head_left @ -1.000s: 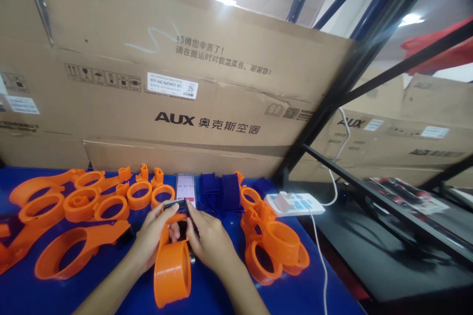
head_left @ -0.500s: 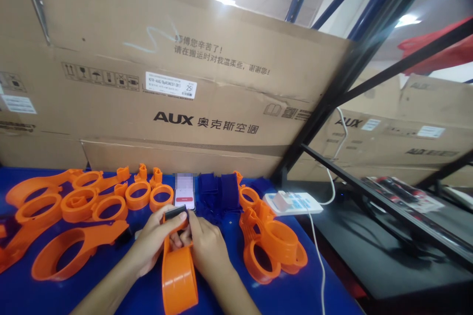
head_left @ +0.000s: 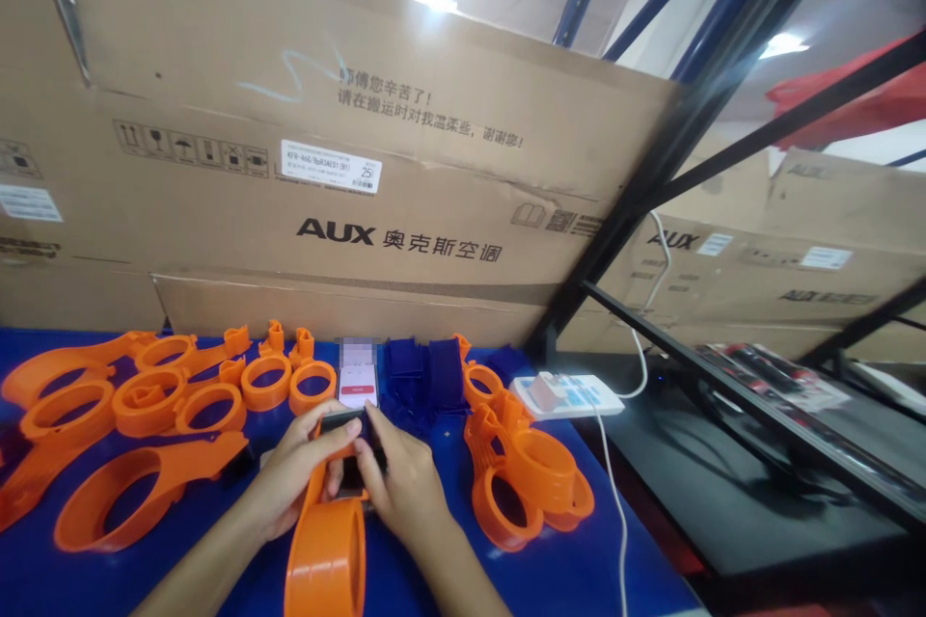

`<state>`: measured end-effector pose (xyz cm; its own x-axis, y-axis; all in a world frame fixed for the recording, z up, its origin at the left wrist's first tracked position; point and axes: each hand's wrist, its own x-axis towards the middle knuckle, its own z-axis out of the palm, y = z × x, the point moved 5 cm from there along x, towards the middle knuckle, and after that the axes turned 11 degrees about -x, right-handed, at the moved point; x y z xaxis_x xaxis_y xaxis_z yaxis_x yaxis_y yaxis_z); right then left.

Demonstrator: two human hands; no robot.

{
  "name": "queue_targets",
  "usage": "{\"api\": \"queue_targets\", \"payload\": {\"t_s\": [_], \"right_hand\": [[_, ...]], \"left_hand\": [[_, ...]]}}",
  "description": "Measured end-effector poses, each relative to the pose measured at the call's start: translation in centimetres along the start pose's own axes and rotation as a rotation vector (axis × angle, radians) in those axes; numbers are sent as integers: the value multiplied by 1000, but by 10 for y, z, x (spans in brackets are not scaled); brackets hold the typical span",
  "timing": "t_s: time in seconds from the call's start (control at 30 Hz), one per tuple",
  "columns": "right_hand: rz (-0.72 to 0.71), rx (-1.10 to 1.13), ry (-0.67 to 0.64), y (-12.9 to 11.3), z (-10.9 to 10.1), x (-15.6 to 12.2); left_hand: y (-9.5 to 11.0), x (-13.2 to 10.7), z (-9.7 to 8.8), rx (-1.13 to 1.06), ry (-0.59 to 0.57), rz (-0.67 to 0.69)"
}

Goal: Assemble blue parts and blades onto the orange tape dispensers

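Both my hands grip one orange plastic ring part (head_left: 327, 554) with a handle, held upright over the blue table (head_left: 521, 578). My left hand (head_left: 293, 472) wraps the handle's left side, thumb on a small black piece (head_left: 340, 421) at the top. My right hand (head_left: 401, 482) closes on the handle's right side, its fingers against the same black piece. The ring end points toward me at the bottom edge of the view.
Several orange ring parts (head_left: 145, 400) lie to the left, more (head_left: 528, 487) in a pile to the right. A phone (head_left: 358, 384) and dark blue parts (head_left: 426, 376) stand behind my hands. A white power strip (head_left: 568, 395) with cable lies right. Large cardboard boxes (head_left: 347, 154) wall the back.
The orange part has tilted, its ring end swinging slightly left and lower in view. Both hands kept their grip at the handle and the black piece.
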<state>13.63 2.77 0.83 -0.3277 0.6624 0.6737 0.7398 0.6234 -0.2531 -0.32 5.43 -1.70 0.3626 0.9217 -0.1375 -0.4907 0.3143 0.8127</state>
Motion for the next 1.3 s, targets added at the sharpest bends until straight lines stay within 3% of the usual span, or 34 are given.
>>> {"api": "queue_targets", "payload": {"t_s": [0.13, 0.27, 0.4, 0.5, 0.73, 0.83, 0.93, 1.0, 1.17, 1.3], "right_hand": [[36, 75, -27, -3, -7, 1], [249, 143, 12, 11, -20, 1], [490, -68, 79, 37, -37, -13], [561, -165, 49, 50, -39, -27], [545, -174, 38, 46, -39, -36], [394, -89, 22, 24, -44, -28], [167, 14, -92, -1, -43, -18], [113, 19, -155, -9, -41, -12], [149, 49, -133, -2, -40, -5], [257, 4, 24, 16, -53, -12]], "left_hand": [[6, -4, 3, 49, -35, 4], [12, -7, 7, 64, -136, -18], [9, -1, -2, 48, -10, 20], [2, 2, -4, 53, 16, 6], [-10, -3, 4, 121, -45, -43], [-11, -3, 6, 133, -60, -37], [-11, -3, 8, 134, -82, -21], [-10, -4, 9, 141, -98, -33], [1, -7, 9, 160, -113, -59], [20, -3, -8, 74, 26, 22]]}}
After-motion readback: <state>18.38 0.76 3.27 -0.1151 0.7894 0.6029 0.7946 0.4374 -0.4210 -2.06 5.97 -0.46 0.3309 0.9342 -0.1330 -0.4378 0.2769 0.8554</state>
